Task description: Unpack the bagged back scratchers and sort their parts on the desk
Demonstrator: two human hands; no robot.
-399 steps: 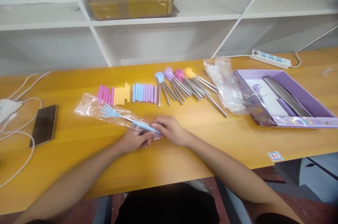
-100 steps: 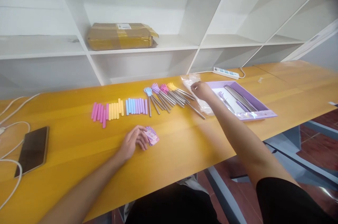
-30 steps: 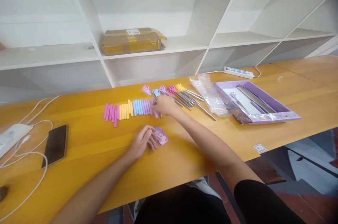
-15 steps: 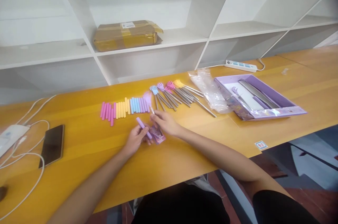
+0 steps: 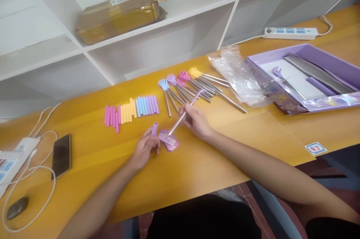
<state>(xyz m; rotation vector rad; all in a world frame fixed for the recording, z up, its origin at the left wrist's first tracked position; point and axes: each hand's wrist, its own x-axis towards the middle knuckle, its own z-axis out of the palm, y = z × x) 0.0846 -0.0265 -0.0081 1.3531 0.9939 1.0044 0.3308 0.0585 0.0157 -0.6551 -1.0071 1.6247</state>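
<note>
In my left hand [image 5: 143, 149], a short purple tube handle [image 5: 154, 129] stands nearly upright between thumb and fingers. My right hand [image 5: 198, 122] pinches the metal rod of a back scratcher [image 5: 176, 125]. Its purple claw end points away to the upper right, and the bare rod end slants down toward my left hand, apart from the handle. Beneath that end lie small purple printed cards [image 5: 168, 141]. Beyond my hands are rows of pink, yellow, blue and purple handles [image 5: 128, 113] and metal back scratchers [image 5: 194, 86] with coloured claw heads.
To the right, a purple box [image 5: 303, 49] holds another claw rod, beside clear plastic bags [image 5: 239, 77]. A phone [image 5: 62, 155], white cables, a power strip [image 5: 19, 156] and a mouse [image 5: 17, 208] lie left. Behind are shelves with a taped carton [image 5: 120, 17] and another power strip [image 5: 292, 33].
My right hand has moved right with the back scratcher, its claw end swinging rightward. The purple handle in my left hand has turned more upright. The camera view has shifted and tilted.
</note>
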